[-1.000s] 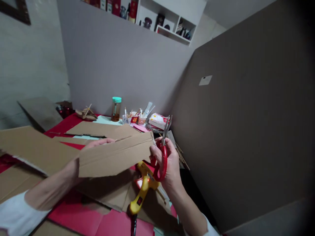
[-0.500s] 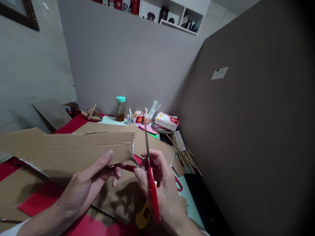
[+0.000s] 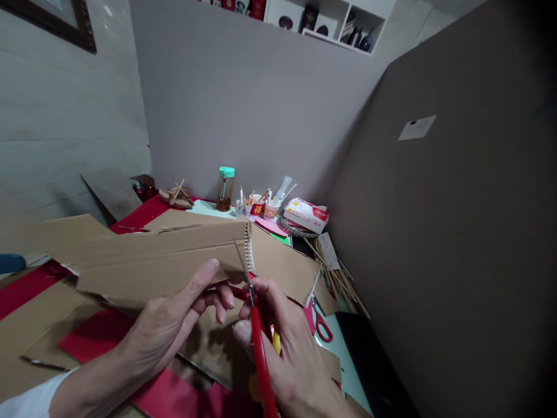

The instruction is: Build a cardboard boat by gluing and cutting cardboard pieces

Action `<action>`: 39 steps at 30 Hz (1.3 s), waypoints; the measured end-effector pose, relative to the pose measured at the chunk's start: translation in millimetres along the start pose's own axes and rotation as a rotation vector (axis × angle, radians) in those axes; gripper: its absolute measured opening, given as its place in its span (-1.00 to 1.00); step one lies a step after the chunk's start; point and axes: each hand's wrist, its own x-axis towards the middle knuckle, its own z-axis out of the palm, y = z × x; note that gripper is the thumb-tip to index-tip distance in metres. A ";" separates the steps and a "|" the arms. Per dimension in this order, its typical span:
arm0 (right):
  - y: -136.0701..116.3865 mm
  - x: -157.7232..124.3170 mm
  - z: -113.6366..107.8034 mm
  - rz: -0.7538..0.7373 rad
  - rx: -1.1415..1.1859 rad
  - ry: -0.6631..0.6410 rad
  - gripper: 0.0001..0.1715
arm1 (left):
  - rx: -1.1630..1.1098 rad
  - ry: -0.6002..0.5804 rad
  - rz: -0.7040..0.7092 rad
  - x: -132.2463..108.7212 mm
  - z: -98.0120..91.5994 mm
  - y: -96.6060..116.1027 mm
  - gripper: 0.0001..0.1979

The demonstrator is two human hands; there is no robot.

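My left hand (image 3: 169, 319) is closed around the lower edge of a long cardboard strip (image 3: 152, 252), with the thumb on its face. The strip's right end shows an open corrugated edge. In my right hand (image 3: 289, 342) is a pair of scissors (image 3: 261, 354) with red handles. One blade slants up across the strip near its right end; the other blade is mostly hidden, so I cannot tell how far the cardboard lies between them. A yellow tool (image 3: 254, 386) lies below my right hand, mostly covered.
Another pair of red-handled scissors (image 3: 323, 328) lies on the right. Behind stand a bottle with a teal lid (image 3: 225, 191), paper cups (image 3: 272, 210) with sticks, and a tissue pack (image 3: 307, 215). Thin wooden sticks (image 3: 343, 284) lie by the partition. Cardboard and red sheets (image 3: 178, 392) cover the table.
The scissors have moved left and tilted, so the blade now overlaps the strip's right end. My view has shifted a little to the left. The left hand keeps its grip.
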 end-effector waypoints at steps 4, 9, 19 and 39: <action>0.2 0.7 -1.6 -0.008 -0.013 0.002 -0.63 | 0.010 -0.024 0.015 -1.1 -0.8 -0.2 -0.66; 9.6 -1.0 -2.2 -0.057 -0.108 0.020 -0.55 | 0.009 -0.024 0.044 -1.0 -3.2 -0.2 -0.69; -0.5 0.9 -0.3 -0.083 -0.016 0.012 -0.63 | 0.092 0.007 0.042 -0.6 1.4 -1.2 -0.60; 12.4 -0.8 4.6 -0.177 -0.146 0.036 -0.70 | 0.042 -0.023 0.011 -2.4 1.8 -6.7 -0.65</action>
